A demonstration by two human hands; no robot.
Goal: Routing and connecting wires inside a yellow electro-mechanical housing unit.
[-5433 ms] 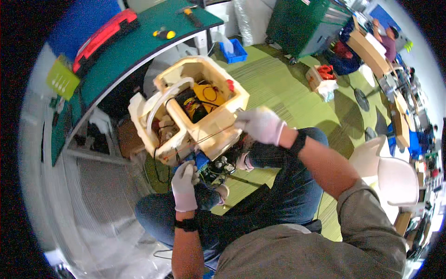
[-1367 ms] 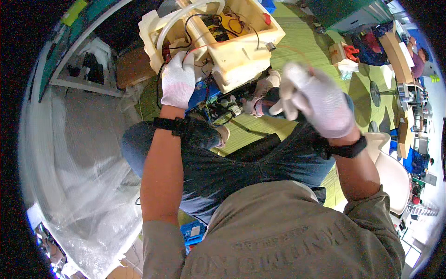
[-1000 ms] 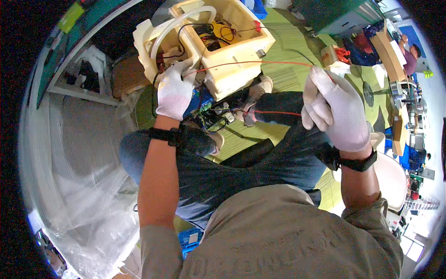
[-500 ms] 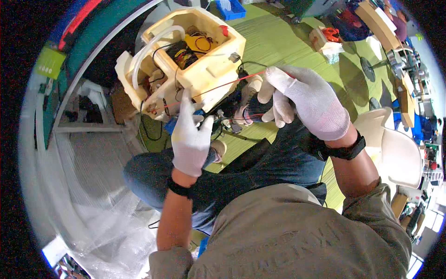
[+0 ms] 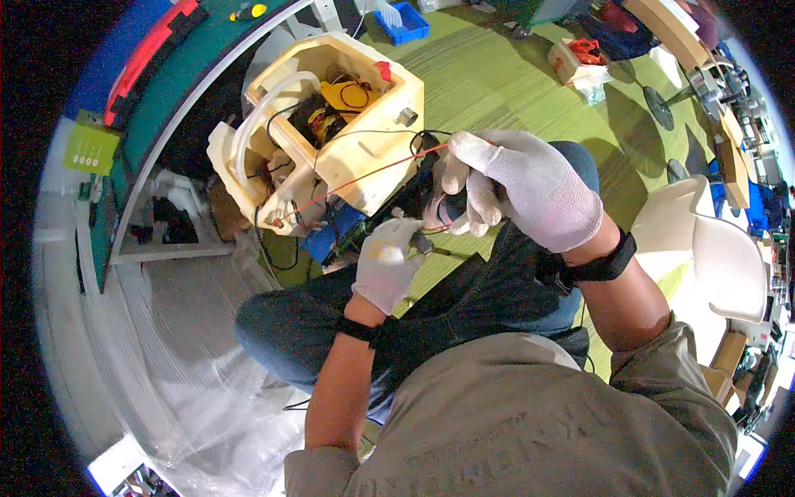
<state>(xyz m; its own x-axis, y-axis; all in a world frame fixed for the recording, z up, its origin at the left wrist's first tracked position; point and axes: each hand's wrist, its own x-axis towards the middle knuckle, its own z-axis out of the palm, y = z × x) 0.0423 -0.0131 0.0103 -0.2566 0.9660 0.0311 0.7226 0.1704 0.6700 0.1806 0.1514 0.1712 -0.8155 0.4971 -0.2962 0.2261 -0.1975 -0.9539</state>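
Pinching the red wire (image 5: pixel 373 173) between thumb and forefinger of my right hand (image 5: pixel 534 186), near frame centre, apparently so it runs straight past the cream box (image 5: pixel 356 157), upper left. Wire extends leftward and down from these fingertips. My left hand (image 5: pixel 387 263) curls below; cannot tell whether its fingers grip anything.

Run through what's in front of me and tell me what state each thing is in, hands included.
Red wire: drawn nearly straight
Right hand: gloved, pinching the red wire
Left hand: gloved, apart from the red wire's straight stretch; grip unclear
Cream box: open-topped, parts and wires inside
Whitish hose: bent in an arch
Blue bin: open, on the floor
Carton: open, red things inside
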